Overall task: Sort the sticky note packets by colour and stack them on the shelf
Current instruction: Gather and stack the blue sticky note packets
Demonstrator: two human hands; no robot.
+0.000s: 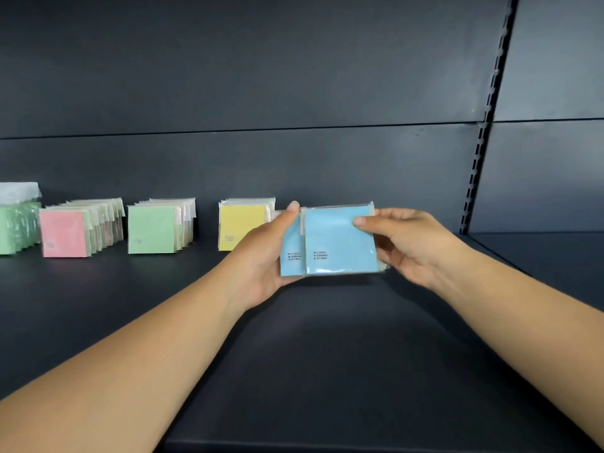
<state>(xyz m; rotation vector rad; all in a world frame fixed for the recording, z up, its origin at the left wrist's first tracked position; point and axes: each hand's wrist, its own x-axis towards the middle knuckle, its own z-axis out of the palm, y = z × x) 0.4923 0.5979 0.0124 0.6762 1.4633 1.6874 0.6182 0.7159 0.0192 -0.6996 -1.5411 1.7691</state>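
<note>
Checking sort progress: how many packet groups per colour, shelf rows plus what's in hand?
Green rows: 2, far-left green row and green row
Pink row: 1
Yellow row: 1
Blue packets: 1 group, held by left hand and right hand
Total: 5 groups

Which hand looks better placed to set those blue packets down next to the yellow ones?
Probably the left hand: it cups the blue packets on the side nearest the yellow row; the right hand pinches their far edge.
</note>
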